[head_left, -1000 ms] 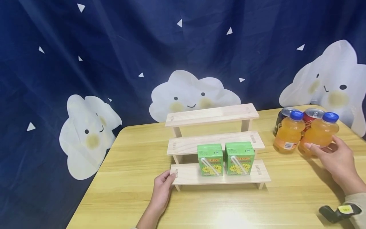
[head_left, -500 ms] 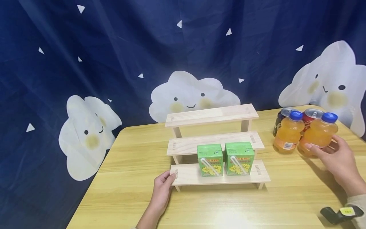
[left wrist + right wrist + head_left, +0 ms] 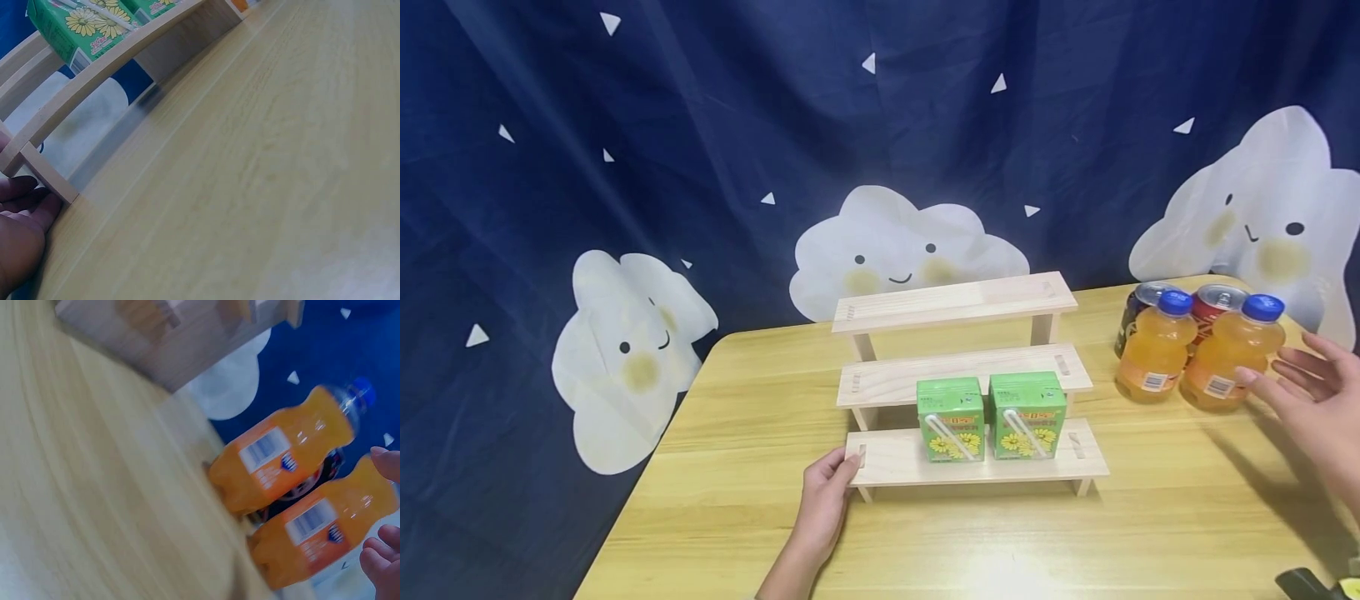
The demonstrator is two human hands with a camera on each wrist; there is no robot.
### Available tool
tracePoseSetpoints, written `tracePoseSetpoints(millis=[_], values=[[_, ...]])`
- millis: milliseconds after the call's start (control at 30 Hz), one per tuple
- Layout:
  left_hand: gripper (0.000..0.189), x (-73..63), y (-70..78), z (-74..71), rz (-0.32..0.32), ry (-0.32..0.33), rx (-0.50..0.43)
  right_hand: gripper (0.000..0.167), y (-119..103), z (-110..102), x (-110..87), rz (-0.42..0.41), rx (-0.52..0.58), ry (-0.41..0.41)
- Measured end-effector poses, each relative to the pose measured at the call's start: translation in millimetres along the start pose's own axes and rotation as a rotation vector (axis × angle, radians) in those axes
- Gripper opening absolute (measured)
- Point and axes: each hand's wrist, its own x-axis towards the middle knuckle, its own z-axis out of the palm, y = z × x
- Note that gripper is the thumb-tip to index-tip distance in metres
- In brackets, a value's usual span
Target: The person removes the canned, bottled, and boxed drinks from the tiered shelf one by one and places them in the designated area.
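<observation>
My left hand [image 3: 827, 493] grips the left end of the lowest step of a three-tier wooden shelf [image 3: 887, 458], thumb on top. In the left wrist view its fingers [image 3: 31, 209] curl beside the shelf's leg. Two green drink cartons [image 3: 951, 421] with straws on their fronts stand side by side on that step. At the right, my right hand [image 3: 1311, 408] is spread with fingers apart, beside the right-hand bottle of orange drink [image 3: 1232, 358]. A second orange drink bottle [image 3: 1156, 350] with the same blue cap stands to its left.
Behind the bottles stand a dark can [image 3: 1131, 321] and a red can [image 3: 1213, 304]. The wooden table [image 3: 760, 392] reaches back to a dark blue curtain [image 3: 737, 100] printed with clouds. The shelf's two upper steps [image 3: 955, 302] hold nothing.
My right hand has let go of the right-hand orange drink bottle and drawn back to the right, fingers spreading. The left hand keeps its place on the shelf.
</observation>
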Motion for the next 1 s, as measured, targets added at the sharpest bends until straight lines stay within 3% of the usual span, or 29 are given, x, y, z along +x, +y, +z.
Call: tracePoseSetpoints(millis=[133,300,433,567,667,1000], values=[[0.039,0.2,0.0,0.0,-0.003,0.002,0.003,0.074,3,-3,3.9,-0.057,0.092,0.045],[0.039,0.2,-0.1,0.0,-0.007,0.006,0.005,0.070,-7,0,-2.3,-0.110,0.105,0.058],[0.039,0.1,0.0,0.0,-0.006,0.004,0.012,0.067,-34,8,-19.7,-0.136,0.122,-0.065],[0.039,0.0,0.3,0.0,-0.005,0.006,0.012,0.062,-59,22,-37.9,-0.145,0.056,-0.195],[0.039,-0.2,0.6,0.0,-0.006,0.008,0.008,0.059,-68,35,-48.7,-0.201,0.000,-0.259],[0.040,-0.7,0.1,0.1,0.002,0.001,0.000,0.054,-86,77,-74.4,-0.369,0.036,-0.418]])
